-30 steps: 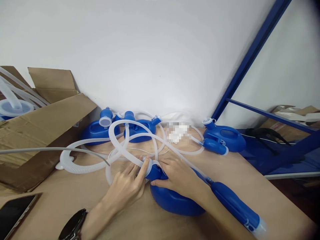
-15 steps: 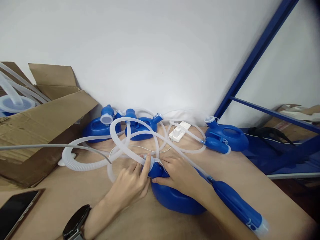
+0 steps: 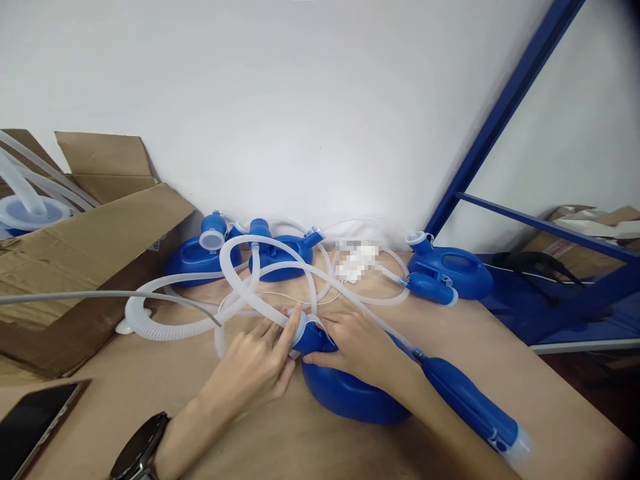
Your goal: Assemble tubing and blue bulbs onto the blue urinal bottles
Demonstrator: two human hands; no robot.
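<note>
In my head view, a blue jug [image 3: 350, 400] lies on the table [image 3: 480, 347] near six o'clock. My right hand [image 3: 360, 347] is wrapped around its neck. My left hand [image 3: 257, 357] touches its white cap [image 3: 302, 328], where a see-through hose [image 3: 265, 306] meets it; I cannot tell if those fingers squeeze.

Counting from the jug, a big brown box [image 3: 50, 280] stands at ten o'clock. Inside are clear tubes [image 3: 47, 168] and a pale lid [image 3: 50, 212] with a bumpy pipe. More jugs [image 3: 450, 273] sit at ten, eleven and half past one, and their blue sides hide their insides. A slim blue bottle [image 3: 470, 403] lies at three. The big box has a little label [image 3: 155, 246], too small to read.
</note>
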